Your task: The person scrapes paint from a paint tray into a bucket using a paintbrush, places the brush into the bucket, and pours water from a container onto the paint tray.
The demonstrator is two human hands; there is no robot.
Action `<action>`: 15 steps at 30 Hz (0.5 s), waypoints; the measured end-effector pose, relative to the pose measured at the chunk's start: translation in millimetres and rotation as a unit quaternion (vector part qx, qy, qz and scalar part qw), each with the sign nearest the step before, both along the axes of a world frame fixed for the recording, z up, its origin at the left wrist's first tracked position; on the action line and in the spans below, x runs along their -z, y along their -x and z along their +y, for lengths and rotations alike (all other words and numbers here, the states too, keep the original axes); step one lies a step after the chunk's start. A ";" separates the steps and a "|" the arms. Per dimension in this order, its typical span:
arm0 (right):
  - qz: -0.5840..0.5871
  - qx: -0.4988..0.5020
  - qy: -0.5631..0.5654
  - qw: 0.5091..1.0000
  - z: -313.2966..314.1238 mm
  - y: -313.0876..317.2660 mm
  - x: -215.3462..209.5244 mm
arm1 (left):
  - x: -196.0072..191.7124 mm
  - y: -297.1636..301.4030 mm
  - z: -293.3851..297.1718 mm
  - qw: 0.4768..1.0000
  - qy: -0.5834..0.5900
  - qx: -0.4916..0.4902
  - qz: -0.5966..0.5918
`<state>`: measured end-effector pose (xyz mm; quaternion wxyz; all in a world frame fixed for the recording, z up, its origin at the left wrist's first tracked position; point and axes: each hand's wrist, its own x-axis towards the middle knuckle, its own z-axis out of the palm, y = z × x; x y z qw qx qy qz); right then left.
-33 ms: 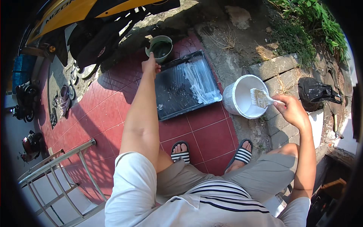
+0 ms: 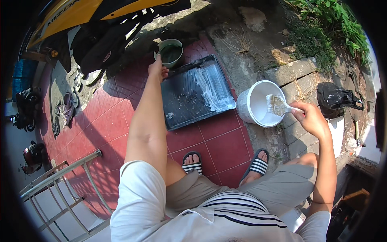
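My left hand [image 2: 159,70] reaches far forward, its fingers closed at the handle side of a pale green dipper [image 2: 177,61] with dark green inside. A black tray [image 2: 179,99] lies beside the dipper on the red tiles. White streaked paint [image 2: 212,89] covers the tray's right part. In my right hand [image 2: 309,117] is a paintbrush [image 2: 276,105], its whitish bristles over the opening of a white bucket [image 2: 250,105]. The bucket stands right of the tray; whether the bristles touch its inner wall, I cannot tell.
A black plastic bag [image 2: 333,95] sits on paving blocks to the right. Green plants [image 2: 340,30] grow at the far right. A metal rack [image 2: 82,159] stands at the lower left, with shoes [image 2: 68,105] beyond it. A yellow-and-black vehicle [image 2: 86,14] occupies the far left.
My left hand has shifted slightly to the left. The brush and my right hand keep nearly the same place over the bucket.
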<state>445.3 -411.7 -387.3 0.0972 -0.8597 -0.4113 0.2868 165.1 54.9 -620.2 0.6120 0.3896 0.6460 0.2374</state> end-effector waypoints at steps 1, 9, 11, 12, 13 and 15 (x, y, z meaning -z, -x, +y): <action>0.004 0.017 -0.003 1.000 -1.8 2.0 -4.0 | 0.3 -4.3 8.9 1.000 0.013 0.007 -0.007; 0.015 0.076 0.051 0.996 11.9 11.3 -16.5 | 25.2 -2.7 43.0 0.977 0.110 0.180 0.031; 0.004 0.075 0.045 0.996 8.4 7.1 -8.7 | 30.8 -5.9 47.8 0.981 0.102 0.165 0.017; -0.002 0.082 0.039 0.996 3.2 2.4 -3.8 | 32.7 -7.8 50.4 0.984 0.092 0.150 0.005; -0.002 0.090 0.032 0.995 2.1 2.4 1.7 | 34.6 -5.5 55.2 0.984 0.092 0.150 0.009; 0.003 0.080 0.040 0.996 4.6 -1.1 -1.1 | 36.2 -0.8 62.9 0.975 0.103 0.196 0.001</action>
